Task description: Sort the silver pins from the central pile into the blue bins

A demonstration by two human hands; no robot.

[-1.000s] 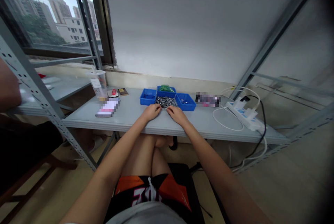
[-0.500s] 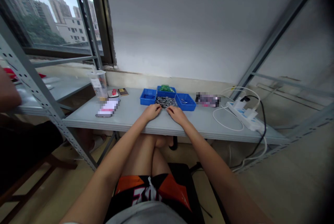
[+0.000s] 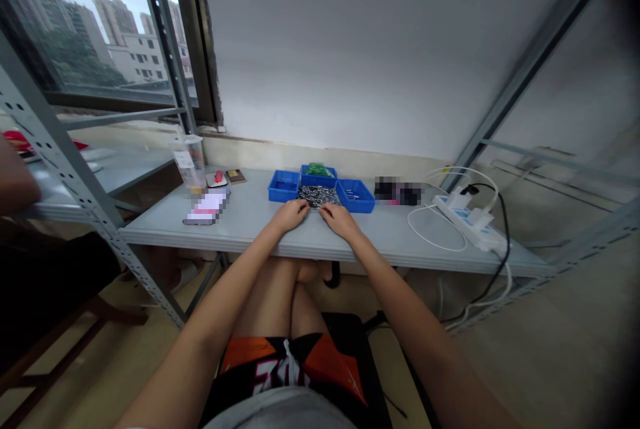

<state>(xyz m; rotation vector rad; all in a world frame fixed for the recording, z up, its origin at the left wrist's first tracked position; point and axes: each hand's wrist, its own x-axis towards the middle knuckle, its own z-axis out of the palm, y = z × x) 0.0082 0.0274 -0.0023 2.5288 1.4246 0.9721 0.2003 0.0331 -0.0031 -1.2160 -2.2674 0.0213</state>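
My left hand (image 3: 293, 215) rests at the front left corner of a heap of small dark and silvery metal pieces (image 3: 318, 196). Opposite it, my right hand (image 3: 338, 218) lies at the heap's front right corner. Both hands have curled fingers with the tips drawn together; what they pinch, if anything, is too small to tell. Around the heap stand blue plastic bins: a left bin (image 3: 284, 193), a right bin (image 3: 363, 204) with a few thin metal pieces, and a back bin (image 3: 305, 168) holding green packets (image 3: 318, 169).
Left on the grey table (image 3: 250, 222) are a lidded plastic cup (image 3: 189, 162), a phone (image 3: 207, 206) and a small dark box (image 3: 236, 176). At right lie a blurred-out object (image 3: 399, 191), a power strip (image 3: 470, 221) and loose cables. A shelf post (image 3: 90, 149) stands left; another person sits beyond it.
Both hands stay in the same place at the front of the metal heap. The bins and their contents show no visible difference.
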